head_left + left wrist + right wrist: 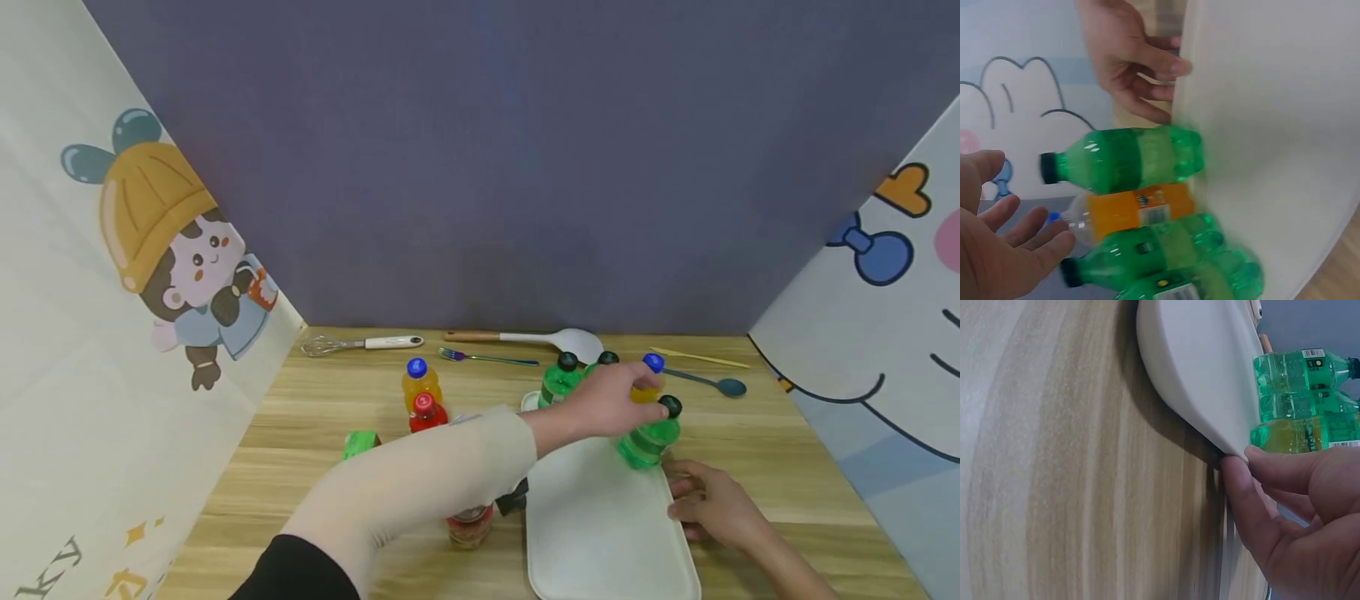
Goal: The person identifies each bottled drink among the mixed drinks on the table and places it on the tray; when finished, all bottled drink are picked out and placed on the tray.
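Note:
A white tray [607, 533] lies on the table with several small bottles standing at its far end. Nearest is a green bottle [1122, 159] with a black cap. Behind it stand an orange drink bottle [1119, 209] with a blue cap and more green bottles [558, 383]. Over these bottles reaches my left hand [618, 400], its fingers loosely spread beside the caps; the left wrist view shows a gap between them and the nearest bottle. My right hand [723, 508] pinches the tray's right rim between thumb and fingers, as the right wrist view confirms.
Along the back lie a whisk [363, 343], a fork [487, 358], a spatula [577, 343], a yellow utensil [701, 357] and a dark spoon [727, 387]. Left of the tray are an orange bottle [420, 383], a red-capped bottle [426, 412], a green box [362, 442] and a jar [470, 529].

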Tool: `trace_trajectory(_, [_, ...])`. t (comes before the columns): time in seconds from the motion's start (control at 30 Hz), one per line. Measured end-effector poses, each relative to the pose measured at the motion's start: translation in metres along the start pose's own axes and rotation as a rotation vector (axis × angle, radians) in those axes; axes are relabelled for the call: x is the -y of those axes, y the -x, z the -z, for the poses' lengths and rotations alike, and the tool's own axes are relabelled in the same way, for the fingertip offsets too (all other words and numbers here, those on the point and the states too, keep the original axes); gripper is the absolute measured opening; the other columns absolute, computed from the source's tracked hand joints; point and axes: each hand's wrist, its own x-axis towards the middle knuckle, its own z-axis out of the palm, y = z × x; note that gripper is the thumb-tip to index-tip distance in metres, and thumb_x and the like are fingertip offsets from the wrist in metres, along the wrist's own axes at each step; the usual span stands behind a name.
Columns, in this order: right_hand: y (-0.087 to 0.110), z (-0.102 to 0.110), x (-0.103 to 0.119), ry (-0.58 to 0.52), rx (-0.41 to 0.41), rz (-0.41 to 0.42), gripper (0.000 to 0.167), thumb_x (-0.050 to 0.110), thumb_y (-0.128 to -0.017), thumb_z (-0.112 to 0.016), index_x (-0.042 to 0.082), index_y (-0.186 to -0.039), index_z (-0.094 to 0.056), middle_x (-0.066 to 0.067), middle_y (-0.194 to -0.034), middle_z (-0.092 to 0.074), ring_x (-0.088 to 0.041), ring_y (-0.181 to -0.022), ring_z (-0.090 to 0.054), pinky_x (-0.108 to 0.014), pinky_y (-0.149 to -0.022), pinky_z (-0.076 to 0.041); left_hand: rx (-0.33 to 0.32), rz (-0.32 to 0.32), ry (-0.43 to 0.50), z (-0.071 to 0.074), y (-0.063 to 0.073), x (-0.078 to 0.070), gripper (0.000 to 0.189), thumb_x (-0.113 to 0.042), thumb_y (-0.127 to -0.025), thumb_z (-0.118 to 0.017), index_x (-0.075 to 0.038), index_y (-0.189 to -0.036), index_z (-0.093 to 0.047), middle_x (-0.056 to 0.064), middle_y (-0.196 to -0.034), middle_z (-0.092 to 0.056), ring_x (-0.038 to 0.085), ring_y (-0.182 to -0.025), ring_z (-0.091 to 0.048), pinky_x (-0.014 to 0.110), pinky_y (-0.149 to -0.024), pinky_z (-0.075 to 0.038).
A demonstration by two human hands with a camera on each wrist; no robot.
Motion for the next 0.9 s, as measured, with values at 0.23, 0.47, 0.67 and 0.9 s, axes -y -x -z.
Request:
trace_trajectory(0.23, [0.000, 0.001, -0.001, 0.064, -0.002, -0.020, 0.070, 0.003, -0.086, -0.078, -0.003, -0.148, -0.045, -0.012, -0.104, -0.068, -0.023, -0.082, -0.069, -0.040, -0.061, -0.062, 0.006, -0.070, 0.050, 0.029, 0.031, 0.001, 0.042, -0.044, -0.101, -0.064, -0.023, -0.138, -0.061, -0.010, -0.137, -0.064, 0.006, -0.127, -0.059, 0.022, -0.100, -0.050])
trace_trajectory(0.47, [0.003, 0.004, -0.006, -0.013, 0.068, -0.013, 0.073, 0.004, -0.088, -0.077, -0.008, -0.150, -0.041, -0.015, -0.109, -0.067, -0.024, -0.087, -0.069, -0.042, -0.065, -0.063, -0.009, -0.102, 0.080, 0.051, 0.063, 0.010, 0.042, -0.040, -0.101, -0.065, -0.017, -0.136, -0.062, -0.006, -0.135, -0.065, 0.009, -0.125, -0.059, 0.024, -0.104, -0.049])
trace_trajectory(0.67, [0.003, 0.009, -0.012, -0.076, 0.156, 0.017, 0.080, 0.007, -0.088, -0.078, -0.012, -0.152, -0.033, -0.018, -0.115, -0.063, -0.026, -0.092, -0.069, -0.043, -0.069, -0.064, -0.021, -0.086, 0.099, 0.067, 0.092, 0.017, 0.042, -0.038, -0.101, -0.065, -0.018, -0.137, -0.061, -0.008, -0.135, -0.064, 0.011, -0.127, -0.058, 0.030, -0.108, -0.048])
trace_trajectory(0.9, [0.006, 0.009, -0.011, -0.098, 0.155, 0.030, 0.079, 0.005, -0.090, -0.075, -0.014, -0.152, -0.030, -0.020, -0.117, -0.061, -0.027, -0.094, -0.069, -0.042, -0.069, -0.064, -0.123, -0.041, 0.167, 0.088, 0.126, 0.034, 0.041, -0.033, -0.099, -0.068, -0.021, -0.137, -0.061, -0.009, -0.137, -0.064, 0.016, -0.130, -0.057, 0.040, -0.108, -0.049])
